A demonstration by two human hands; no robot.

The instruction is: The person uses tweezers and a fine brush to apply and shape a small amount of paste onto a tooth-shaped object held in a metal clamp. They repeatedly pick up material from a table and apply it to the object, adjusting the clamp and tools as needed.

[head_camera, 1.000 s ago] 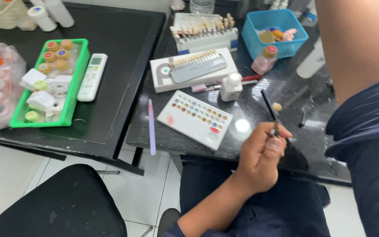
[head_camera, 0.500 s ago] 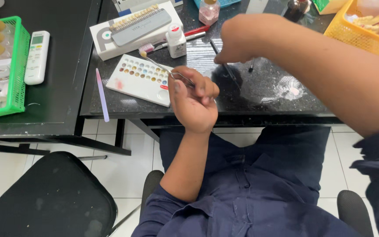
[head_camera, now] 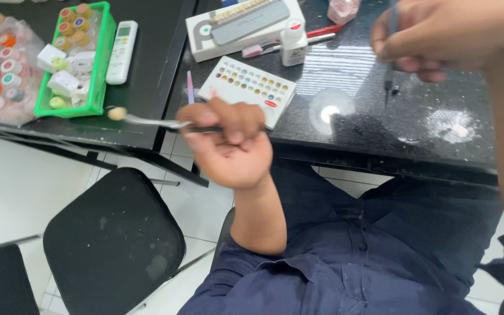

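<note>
Two desks fill the upper part of the view: a matt black desk (head_camera: 77,125) on the left and a polished, speckled dark stone desk (head_camera: 380,125) on the right, its surface mirroring a round lamp glare. Below them sits a black padded stool (head_camera: 115,233) with a scuffed seat, over pale floor tiles.

Since half a second ago the left hand (head_camera: 231,146) has swung away from the middle of the stone desk toward the person's left, out over the gap between the desks. Its fingers are curled tight round a slim metal holding tool (head_camera: 153,122), whose tip now carries a small cream, tooth-shaped piece (head_camera: 116,113) in the air above the front edge of the black desk. The right hand (head_camera: 433,35) has risen to the upper right; its fingers pinch a thin dark brush (head_camera: 389,64), tip pointing down, above the stone desk. So the piece and the brush have parted, and I judge the painting paused.

Smaller things: a green plastic tray (head_camera: 97,87) of little capped jars, a clear bag of jars (head_camera: 4,70), a white remote control (head_camera: 121,52), a white box with a tooth shade guide (head_camera: 243,26), a white palette (head_camera: 249,93) of coloured dabs just beyond the left hand, a small white bottle (head_camera: 293,44), and a lilac stick (head_camera: 190,87).
</note>
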